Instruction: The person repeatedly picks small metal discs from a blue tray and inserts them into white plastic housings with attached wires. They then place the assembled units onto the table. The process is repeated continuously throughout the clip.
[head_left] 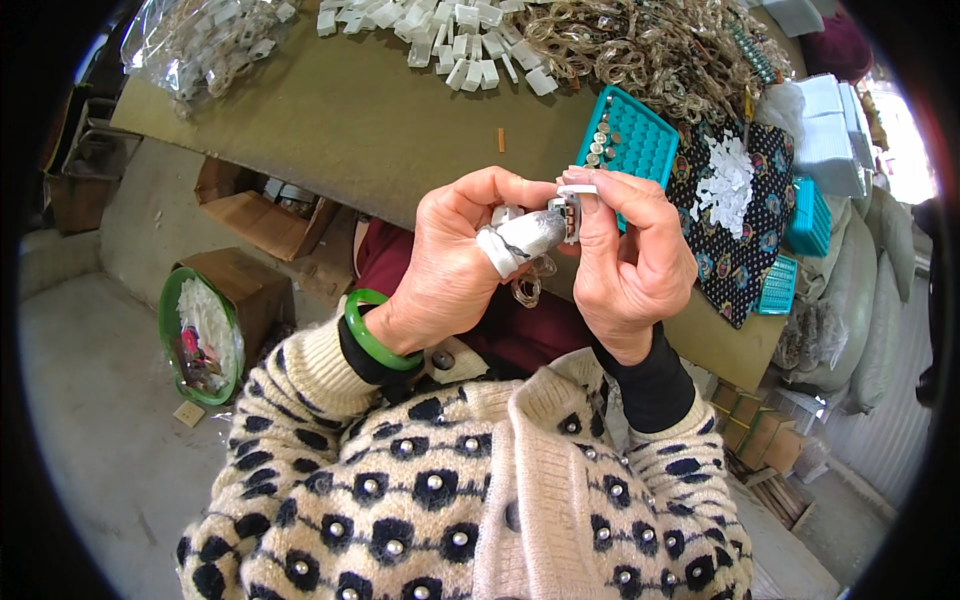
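Head view: the left hand (448, 250), one of its fingers wrapped, gripped a small housing (571, 214) just toward one o'clock of centre, with a clear coiled cord (532, 285) at the housing's seven o'clock; a snag there might have twisted it loose. The right hand's (637, 265) fingers pinched a thin white piece (577, 189) at its twelve o'clock; uneven pressure could have made that slip. Toward one-thirty, a bumped teal tray (645, 140) might have spilled its round metal pieces (598, 145).
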